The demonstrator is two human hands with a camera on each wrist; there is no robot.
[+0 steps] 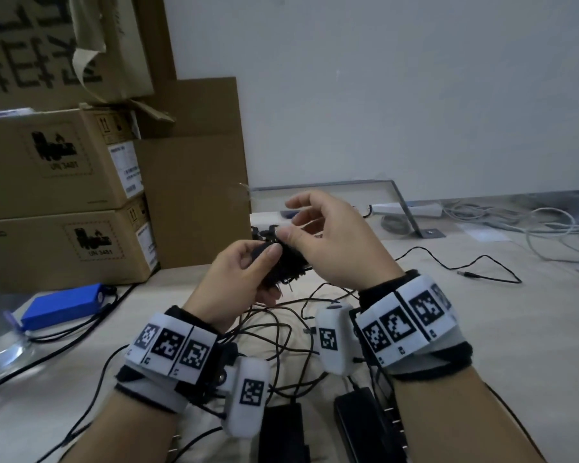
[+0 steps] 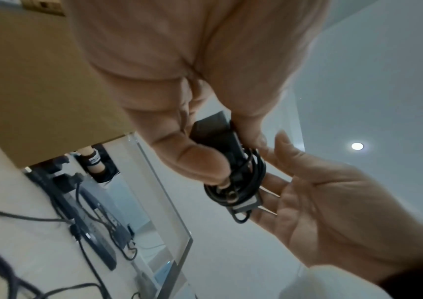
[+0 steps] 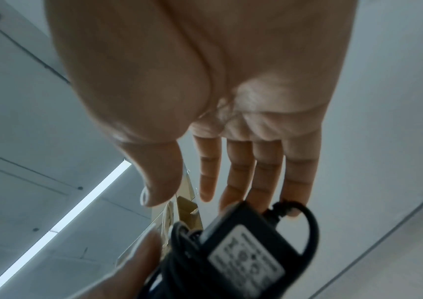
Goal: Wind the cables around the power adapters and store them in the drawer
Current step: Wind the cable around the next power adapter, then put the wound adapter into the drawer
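Observation:
My left hand (image 1: 248, 269) grips a small black power adapter (image 1: 290, 262) above the table, thumb on top. Its thin black cable (image 2: 243, 182) is wound in a coil round the adapter's body (image 2: 218, 135). My right hand (image 1: 318, 232) is beside it with fingers straight and spread; the fingertips (image 3: 292, 194) touch the adapter's cable end, where a loop (image 3: 307, 228) sticks out. The white label (image 3: 243, 259) faces the right wrist camera. Two more black adapters (image 1: 281, 432) (image 1: 361, 426) lie on the table below my wrists. No drawer is in view.
Loose black cables (image 1: 281, 332) tangle on the table under my hands; one with a barrel plug (image 1: 472, 275) runs right. A blue battery pack (image 1: 64, 304) lies at left before stacked cardboard boxes (image 1: 61, 168). White cables (image 1: 532, 222) and a metal bracket (image 1: 411, 215) sit behind.

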